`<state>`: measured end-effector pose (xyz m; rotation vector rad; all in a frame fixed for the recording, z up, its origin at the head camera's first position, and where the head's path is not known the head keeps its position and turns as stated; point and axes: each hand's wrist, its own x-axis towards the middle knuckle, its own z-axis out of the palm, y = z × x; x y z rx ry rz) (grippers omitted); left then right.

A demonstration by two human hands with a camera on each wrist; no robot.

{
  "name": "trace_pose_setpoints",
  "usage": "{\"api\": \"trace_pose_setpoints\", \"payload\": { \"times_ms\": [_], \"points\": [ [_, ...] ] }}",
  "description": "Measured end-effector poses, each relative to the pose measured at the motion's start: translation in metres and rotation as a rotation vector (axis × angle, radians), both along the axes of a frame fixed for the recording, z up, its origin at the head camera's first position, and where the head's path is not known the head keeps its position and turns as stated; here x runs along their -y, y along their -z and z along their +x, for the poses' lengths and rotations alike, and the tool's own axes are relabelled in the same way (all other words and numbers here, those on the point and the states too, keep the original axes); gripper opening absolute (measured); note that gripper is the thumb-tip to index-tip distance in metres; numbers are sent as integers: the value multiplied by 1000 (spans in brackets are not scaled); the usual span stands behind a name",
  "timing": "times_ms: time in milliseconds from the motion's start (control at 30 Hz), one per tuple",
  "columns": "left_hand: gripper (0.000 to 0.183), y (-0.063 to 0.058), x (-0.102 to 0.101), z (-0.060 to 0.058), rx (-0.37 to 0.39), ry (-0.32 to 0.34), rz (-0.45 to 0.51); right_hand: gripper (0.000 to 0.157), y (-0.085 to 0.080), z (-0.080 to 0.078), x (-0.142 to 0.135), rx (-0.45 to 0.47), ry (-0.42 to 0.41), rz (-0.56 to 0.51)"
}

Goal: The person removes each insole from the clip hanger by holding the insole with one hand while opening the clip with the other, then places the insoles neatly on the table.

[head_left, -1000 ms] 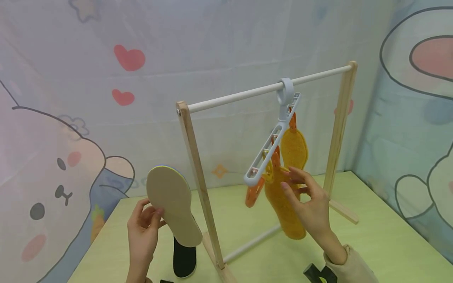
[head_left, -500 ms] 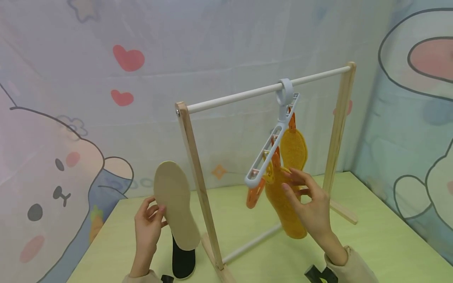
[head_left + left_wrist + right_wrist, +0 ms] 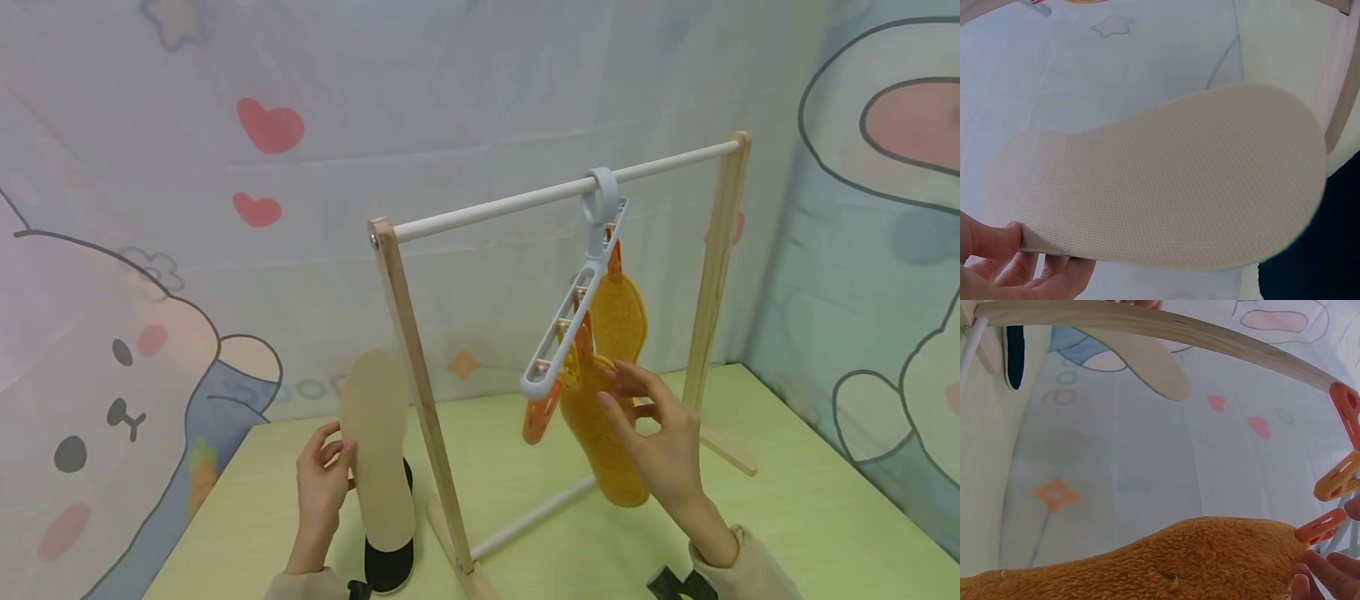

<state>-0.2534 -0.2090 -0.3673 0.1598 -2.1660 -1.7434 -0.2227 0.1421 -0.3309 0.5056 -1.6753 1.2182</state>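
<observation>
Backdrop: cartoon-print sheet (image 3: 480, 92) behind a pale green desk (image 3: 817, 517).
Beige insole (image 3: 378, 450): mesh-textured, held nearly upright above the desk toward its left edge, just beside the rack's left post (image 3: 415, 350).
Left hand (image 3: 322, 479): thumb and fingers pinch the beige insole's outer side edge.
Handling, left: edge pinch looks right, leaves both ends clear; best tilt it away from the post, probably easy to bump.
Front mustard insole (image 3: 600, 454): fuzzy, hangs by its top from an orange clip (image 3: 583, 333).
Right hand (image 3: 663, 442): at its top edge, thumb and fingers spread; can't tell if fingertips touch.
Handling, right: go light here; a tug could swing the hanger (image 3: 596, 265) or slip the clip.
Free clips: yellow clip (image 3: 572, 371) and end orange clip (image 3: 538, 421), nothing in either.
Rear mustard insole (image 3: 618, 321): clipped farther back.
Crossbar (image 3: 487, 210): carries the hanger.
Black insole (image 3: 390, 567): on the desk, left of the rack, partly hidden behind the beige one.
</observation>
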Motion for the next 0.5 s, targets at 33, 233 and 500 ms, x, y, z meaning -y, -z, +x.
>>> {"api": "trace_pose_setpoints", "payload": {
  "times_ms": [33,233,500],
  "points": [
    [34,1,0,-1,9,7,2,39,0,0,0,0,2,1],
    [35,4,1,-5,56,63,14,40,2,0,-1,4,8,7],
    [37,9,7,-11,122,80,-3,40,6,-1,-3,8,-3,3]
  ]
}}
